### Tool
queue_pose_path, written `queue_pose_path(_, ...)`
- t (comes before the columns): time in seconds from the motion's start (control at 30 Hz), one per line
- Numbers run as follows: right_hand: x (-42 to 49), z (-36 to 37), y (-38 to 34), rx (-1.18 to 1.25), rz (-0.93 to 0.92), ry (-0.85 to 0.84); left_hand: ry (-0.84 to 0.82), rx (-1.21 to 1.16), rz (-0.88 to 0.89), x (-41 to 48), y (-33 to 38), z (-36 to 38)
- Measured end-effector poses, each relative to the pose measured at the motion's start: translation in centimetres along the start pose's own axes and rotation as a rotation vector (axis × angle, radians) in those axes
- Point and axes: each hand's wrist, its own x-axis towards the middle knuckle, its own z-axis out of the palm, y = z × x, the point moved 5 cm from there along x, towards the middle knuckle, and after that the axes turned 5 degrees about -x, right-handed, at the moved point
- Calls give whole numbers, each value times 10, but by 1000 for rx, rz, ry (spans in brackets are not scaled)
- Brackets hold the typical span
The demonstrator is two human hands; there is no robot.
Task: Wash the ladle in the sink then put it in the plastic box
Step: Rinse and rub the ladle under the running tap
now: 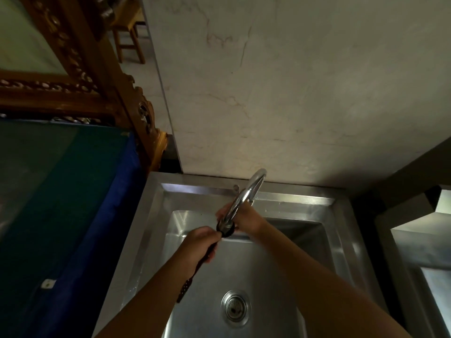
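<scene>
A dark ladle (228,231) is held over the steel sink (156,215), its black bowl right under the spout of the curved chrome faucet (246,196). My left hand (200,245) is closed around the ladle's dark handle, which runs down and left past my wrist. My right hand (246,217) is behind the faucet neck, its fingers against the ladle's bowl; the faucet hides part of it. The plastic box is out of view.
The sink's drain (235,307) lies near the bottom middle. A blue and green covered surface (73,203) borders the sink on the left, with a carved wooden frame (102,76) above it. A marble wall (292,93) rises behind. A second steel unit (427,259) stands at the right.
</scene>
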Motion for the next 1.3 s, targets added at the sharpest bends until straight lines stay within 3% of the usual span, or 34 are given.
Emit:
queue_pose_path(0.17, -18, 7, 10, 335, 3, -15, 36, -112, -19, -4, 9, 10)
queue_pose_path(0.33, -36, 13, -2, 427, -63, 4, 35, -173, -12, -9, 13, 8)
queue_pose_path(0.8, -59, 43, 20, 484, -142, 13, 24, -236, -139, -27, -11, 15)
queue_pose_path(1.0, -50, 27, 11, 376, -223, 16, -63, -317, -148, -17, -3, 19)
queue_pose_path(1.13, -42, 14, 4, 210, -259, 131, -106, -302, -142, -12, 4, 24)
queue_pose_path(1.3, -36, -3, 10, 187, -214, 255, -136, -207, -64, -13, 17, 32)
